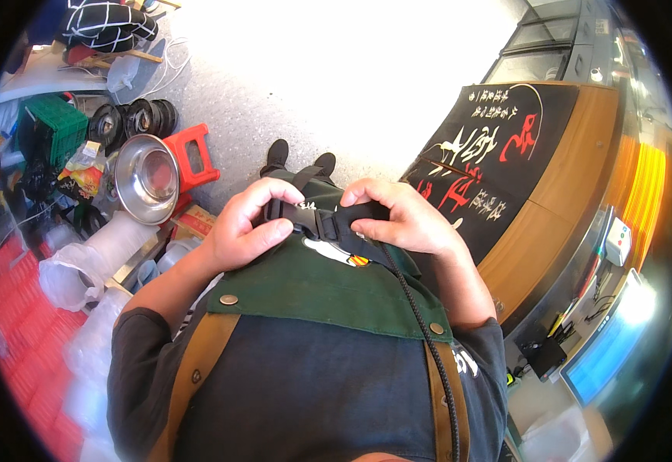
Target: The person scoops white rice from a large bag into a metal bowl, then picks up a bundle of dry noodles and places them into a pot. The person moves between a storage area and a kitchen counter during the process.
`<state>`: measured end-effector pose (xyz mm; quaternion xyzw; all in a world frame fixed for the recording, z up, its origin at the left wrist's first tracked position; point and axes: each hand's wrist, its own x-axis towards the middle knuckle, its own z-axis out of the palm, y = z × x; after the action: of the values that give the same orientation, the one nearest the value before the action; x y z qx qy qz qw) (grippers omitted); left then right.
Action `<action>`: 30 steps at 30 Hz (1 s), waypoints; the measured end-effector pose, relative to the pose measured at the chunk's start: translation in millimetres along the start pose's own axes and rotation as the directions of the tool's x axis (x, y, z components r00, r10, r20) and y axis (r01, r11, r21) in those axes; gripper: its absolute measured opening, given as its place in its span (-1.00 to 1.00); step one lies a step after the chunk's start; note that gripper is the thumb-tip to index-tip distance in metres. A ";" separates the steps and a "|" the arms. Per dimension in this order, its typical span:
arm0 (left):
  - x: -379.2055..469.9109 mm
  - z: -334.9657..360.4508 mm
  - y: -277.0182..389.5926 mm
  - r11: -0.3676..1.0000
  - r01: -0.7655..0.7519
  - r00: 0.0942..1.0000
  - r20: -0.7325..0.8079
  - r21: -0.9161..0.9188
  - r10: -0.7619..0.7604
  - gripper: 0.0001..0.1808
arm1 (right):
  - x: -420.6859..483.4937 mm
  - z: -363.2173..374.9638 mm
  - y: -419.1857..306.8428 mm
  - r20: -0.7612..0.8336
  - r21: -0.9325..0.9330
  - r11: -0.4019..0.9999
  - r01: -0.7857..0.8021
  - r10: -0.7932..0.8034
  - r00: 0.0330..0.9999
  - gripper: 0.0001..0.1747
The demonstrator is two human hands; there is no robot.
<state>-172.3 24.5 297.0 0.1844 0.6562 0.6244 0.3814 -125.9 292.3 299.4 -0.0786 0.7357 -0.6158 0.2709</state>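
My left hand (pixel 258 225) grips one side of a black plastic side-release buckle (pixel 307 219) in front of my waist. On its other side, my right hand (pixel 402 216) pinches the black webbing strap (pixel 350 222) between thumb and fingers. The two buckle parts meet between my hands; whether they are latched I cannot tell. Behind them hangs a dark green apron (pixel 324 289) with a white and orange print, metal snaps and brown shoulder straps. A black braided cord (pixel 422 312) runs from near my right hand down over the apron and my dark shirt.
To the left are a steel bowl (pixel 148 179), a red plastic stool (pixel 197 156), a green crate (pixel 53 130), plastic bags and stacked red items. On the right, a wooden counter (pixel 544 213) with a black lettered front bears a lit monitor (pixel 607 341).
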 end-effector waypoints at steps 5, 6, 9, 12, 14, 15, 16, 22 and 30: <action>-0.4 -1.9 4.5 0.992 -0.007 0.975 0.221 0.125 -0.021 -0.62 | -12.0 -5.0 0.3 0.012 0.126 0.991 -0.038 0.037 0.999 -0.77; -0.3 -2.0 5.5 0.991 -0.008 0.969 0.245 0.135 -0.025 -0.61 | -15.4 -4.1 3.2 0.019 0.294 0.953 -0.069 0.066 0.998 -0.79; 0.5 -2.7 5.4 0.966 -0.104 0.951 0.309 0.238 0.027 -0.55 | -22.5 -5.9 5.9 0.083 0.524 0.840 -0.143 0.116 0.990 -0.84; 0.2 -13.2 14.8 0.920 -0.115 0.916 0.399 0.375 -0.049 -0.53 | -27.9 -4.1 8.7 0.123 0.495 0.858 -0.135 0.084 0.989 -0.82; -7.1 -19.3 21.3 0.898 0.019 0.877 0.424 0.439 -0.226 -0.52 | -25.5 0.1 2.2 0.125 0.462 0.878 -0.121 0.070 0.990 -0.82; -12.2 -16.6 19.8 0.932 0.041 0.899 0.394 0.360 -0.192 -0.52 | -23.2 3.2 -2.0 0.122 0.439 0.892 -0.110 0.063 0.991 -0.83; -18.2 -13.1 16.9 0.959 0.058 0.919 0.360 0.278 -0.160 -0.51 | -21.6 4.0 -5.0 0.120 0.515 0.851 -0.104 0.049 0.992 -0.83; -15.3 -2.1 21.8 0.987 -0.024 0.928 0.371 0.158 -0.037 -0.49 | -29.6 -2.4 -25.4 -0.045 0.690 0.723 0.034 -0.004 0.999 -0.83; -47.4 -17.0 37.1 0.967 0.044 0.949 0.292 0.251 -0.119 -0.45 | -77.9 3.5 -7.9 -0.435 -0.299 0.869 -0.394 0.243 0.867 -0.67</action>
<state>-163.0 -15.4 344.2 0.2960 0.6676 0.4876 0.4785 -60.4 322.4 330.1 0.1175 0.8814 -0.4111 0.2008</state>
